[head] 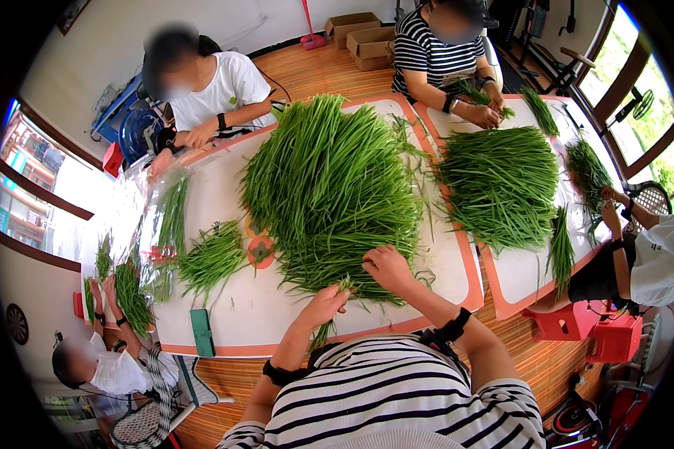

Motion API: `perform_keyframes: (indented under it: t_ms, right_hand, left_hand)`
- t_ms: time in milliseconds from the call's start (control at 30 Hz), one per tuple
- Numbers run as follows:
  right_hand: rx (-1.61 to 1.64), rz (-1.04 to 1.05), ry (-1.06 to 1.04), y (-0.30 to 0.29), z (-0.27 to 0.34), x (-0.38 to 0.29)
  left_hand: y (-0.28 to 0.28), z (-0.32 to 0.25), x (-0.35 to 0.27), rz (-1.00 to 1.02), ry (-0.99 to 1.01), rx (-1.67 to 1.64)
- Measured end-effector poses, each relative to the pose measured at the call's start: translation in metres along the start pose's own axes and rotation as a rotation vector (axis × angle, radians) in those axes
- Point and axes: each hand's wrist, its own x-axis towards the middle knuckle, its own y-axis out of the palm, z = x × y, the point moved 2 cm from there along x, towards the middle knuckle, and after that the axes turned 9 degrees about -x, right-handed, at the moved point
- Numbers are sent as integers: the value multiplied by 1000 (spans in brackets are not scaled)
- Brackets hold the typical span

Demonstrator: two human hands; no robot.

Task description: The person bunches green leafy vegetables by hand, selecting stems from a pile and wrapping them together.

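My left hand (321, 306) is closed around a small bunch of long green leafy stalks (323, 335), whose ends stick out on both sides of the fist above the near table edge. My right hand (386, 268) rests at the near right side of a large heap of the same green stalks (331, 185), its fingers bent over the stalks; whether it pinches any cannot be told. To the left of the heap lies a smaller loose bundle (213, 258) on the white table with an orange border (247, 331). Each of my wrists wears a black strap.
A green phone-like case (202, 333) lies by the near edge. Clear plastic bags (163, 241) with stalks are at the left. A second heap (500, 185) stands on the adjoining table at the right. Several people work around the tables. Red stools (564, 322) stand at the right.
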Motion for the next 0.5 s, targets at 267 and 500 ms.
perform_keyframes:
  t_ms: [267,500]
  right_hand:
    - [-371,49,-134,40,-22,7]
    - [-203,50,-149,0,5,2]
  left_hand:
    - [-12,-1,-1,-37,107,-26]
    - [-3,-33,-7,-375,478,512]
